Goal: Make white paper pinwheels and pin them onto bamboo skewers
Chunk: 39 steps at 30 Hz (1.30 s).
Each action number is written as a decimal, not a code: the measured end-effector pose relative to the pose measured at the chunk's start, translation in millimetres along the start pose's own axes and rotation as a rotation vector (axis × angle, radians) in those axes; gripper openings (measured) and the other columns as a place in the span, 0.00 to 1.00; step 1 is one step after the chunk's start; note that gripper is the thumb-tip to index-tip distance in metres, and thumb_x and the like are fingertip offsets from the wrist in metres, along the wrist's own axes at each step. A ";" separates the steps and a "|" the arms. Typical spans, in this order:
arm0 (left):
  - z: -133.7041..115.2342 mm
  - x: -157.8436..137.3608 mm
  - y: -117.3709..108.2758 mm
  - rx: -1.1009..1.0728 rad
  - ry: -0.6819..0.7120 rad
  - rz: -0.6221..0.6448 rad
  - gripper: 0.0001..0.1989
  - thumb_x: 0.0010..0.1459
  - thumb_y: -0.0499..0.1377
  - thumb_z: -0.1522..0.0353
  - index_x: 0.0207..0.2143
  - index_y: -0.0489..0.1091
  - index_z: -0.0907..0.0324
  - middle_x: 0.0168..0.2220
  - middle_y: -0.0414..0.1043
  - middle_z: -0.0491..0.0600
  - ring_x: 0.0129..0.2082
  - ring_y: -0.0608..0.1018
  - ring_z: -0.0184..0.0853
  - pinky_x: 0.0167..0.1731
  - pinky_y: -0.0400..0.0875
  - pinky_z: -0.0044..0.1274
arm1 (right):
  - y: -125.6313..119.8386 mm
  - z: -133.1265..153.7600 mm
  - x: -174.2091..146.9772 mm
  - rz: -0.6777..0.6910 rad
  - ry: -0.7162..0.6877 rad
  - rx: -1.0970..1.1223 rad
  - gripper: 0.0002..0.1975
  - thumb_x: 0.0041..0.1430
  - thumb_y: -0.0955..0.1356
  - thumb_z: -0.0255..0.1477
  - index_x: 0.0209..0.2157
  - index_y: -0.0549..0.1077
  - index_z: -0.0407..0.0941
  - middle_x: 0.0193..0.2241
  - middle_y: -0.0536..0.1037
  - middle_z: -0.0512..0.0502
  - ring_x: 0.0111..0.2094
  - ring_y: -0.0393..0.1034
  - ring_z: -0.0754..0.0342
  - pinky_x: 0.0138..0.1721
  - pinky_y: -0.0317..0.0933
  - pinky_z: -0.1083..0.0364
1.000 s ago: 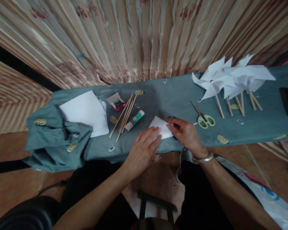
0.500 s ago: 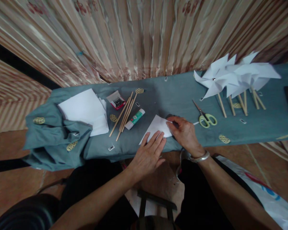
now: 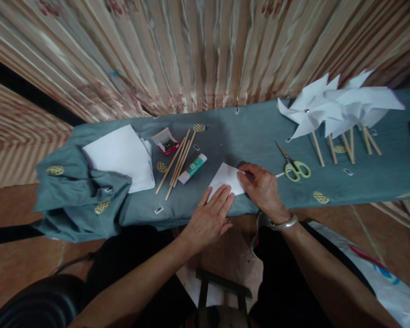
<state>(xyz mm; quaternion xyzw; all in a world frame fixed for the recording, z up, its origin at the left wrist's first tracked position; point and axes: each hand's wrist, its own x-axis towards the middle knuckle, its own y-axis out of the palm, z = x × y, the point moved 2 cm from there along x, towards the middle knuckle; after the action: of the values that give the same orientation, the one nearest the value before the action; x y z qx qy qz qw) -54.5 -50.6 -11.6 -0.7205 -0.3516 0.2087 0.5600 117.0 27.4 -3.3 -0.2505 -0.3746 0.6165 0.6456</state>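
A folded sheet of white paper [image 3: 224, 174] lies near the front edge of the cloth-covered bench, one corner pointing away from me. My left hand [image 3: 212, 213] rests flat across its near left part, fingers stretched out. At the right corner, my right hand [image 3: 259, 184] pinches the paper between thumb and curled fingers; the fingertips are partly hidden. Something dark [image 3: 242, 163] shows just beyond those fingers, too covered to name. To the right of this hand lie scissors [image 3: 296, 170] with green handles, beside a thin white strip [image 3: 280, 175].
Left of the paper are a glue stick [image 3: 192, 169], several wooden sticks [image 3: 178, 166], an open small box [image 3: 166, 142] of dark pins and a stack of white paper [image 3: 119, 155]. Several white paper pinwheels [image 3: 345, 107] on sticks lie at the right. A striped curtain [image 3: 205, 54] hangs behind.
My left hand has shifted slightly and now covers the paper's near left corner, which showed before. My right hand keeps its pinch at the right corner. The view has moved a little.
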 end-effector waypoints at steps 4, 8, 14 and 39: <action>0.9 -0.1 0.1 -0.004 -0.003 -0.004 0.35 0.62 0.57 0.62 0.65 0.48 0.69 0.67 0.52 0.66 0.69 0.51 0.45 0.65 0.49 0.43 | 0.7 -0.5 -0.1 -0.002 -0.016 -0.011 0.11 0.59 0.64 0.32 0.37 0.78 0.44 0.33 0.81 0.42 0.35 0.74 0.46 0.41 0.66 0.50; 0.9 0.1 -0.9 -0.004 -0.009 0.001 0.36 0.61 0.58 0.62 0.65 0.47 0.70 0.66 0.53 0.67 0.69 0.51 0.46 0.65 0.50 0.42 | 0.5 0.4 -0.2 -0.002 -0.012 -0.018 0.11 0.59 0.64 0.31 0.37 0.78 0.45 0.33 0.81 0.42 0.35 0.74 0.46 0.41 0.66 0.50; 0.4 0.5 -1.0 0.010 -0.006 0.005 0.36 0.61 0.58 0.62 0.64 0.49 0.71 0.66 0.53 0.67 0.69 0.53 0.47 0.65 0.51 0.42 | 0.3 0.8 -0.1 0.000 -0.012 -0.027 0.11 0.59 0.64 0.31 0.37 0.78 0.44 0.33 0.81 0.41 0.36 0.74 0.45 0.41 0.66 0.50; -7.3 0.0 -3.8 0.013 0.023 0.011 0.34 0.62 0.57 0.62 0.64 0.50 0.71 0.67 0.52 0.66 0.69 0.50 0.46 0.66 0.49 0.41 | 2.1 0.3 -1.0 -0.008 -0.015 -0.060 0.13 0.60 0.63 0.32 0.38 0.78 0.43 0.33 0.81 0.41 0.36 0.74 0.46 0.40 0.65 0.50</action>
<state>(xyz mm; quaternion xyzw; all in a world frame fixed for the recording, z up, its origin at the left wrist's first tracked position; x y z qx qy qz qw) -50.4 -55.0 -5.9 -0.7211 -0.3400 0.2057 0.5676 115.5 26.7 -4.9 -0.2636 -0.3989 0.6043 0.6373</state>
